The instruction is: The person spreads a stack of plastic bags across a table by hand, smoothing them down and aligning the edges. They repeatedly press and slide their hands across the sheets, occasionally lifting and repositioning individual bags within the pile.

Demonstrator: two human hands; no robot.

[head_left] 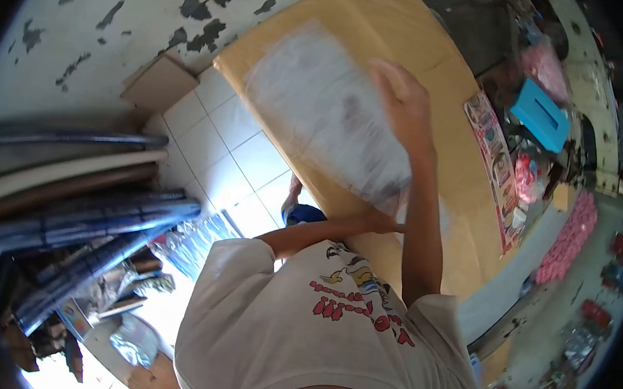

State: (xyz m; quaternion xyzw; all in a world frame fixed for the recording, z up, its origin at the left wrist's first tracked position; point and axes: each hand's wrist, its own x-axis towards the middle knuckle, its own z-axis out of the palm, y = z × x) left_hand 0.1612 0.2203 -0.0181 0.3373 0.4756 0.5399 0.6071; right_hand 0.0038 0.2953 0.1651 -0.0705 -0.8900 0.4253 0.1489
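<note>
A table covered with brown paper [461, 227] lies in front of me. A large whitish, smudged patch [311, 93] with grey streaks spreads over the paper. My right hand [404, 103] is above the patch's right edge, somewhat blurred, its thumb apart from its fingers and nothing visible in it. My left hand [385, 223] is low over the near part of the table, by the patch's lower end. My right forearm crosses in front of its fingers and hides them. A smaller whitish area [436, 219] shows just right of that forearm.
A strip of colourful printed packaging [490, 164] lies along the table's right edge. Beyond it are a blue plastic piece [541, 115] and pink bundles [568, 241]. Long rolls [93, 222] are stacked at left. White floor tiles [232, 138] and a peeling wall [121, 22] lie beyond.
</note>
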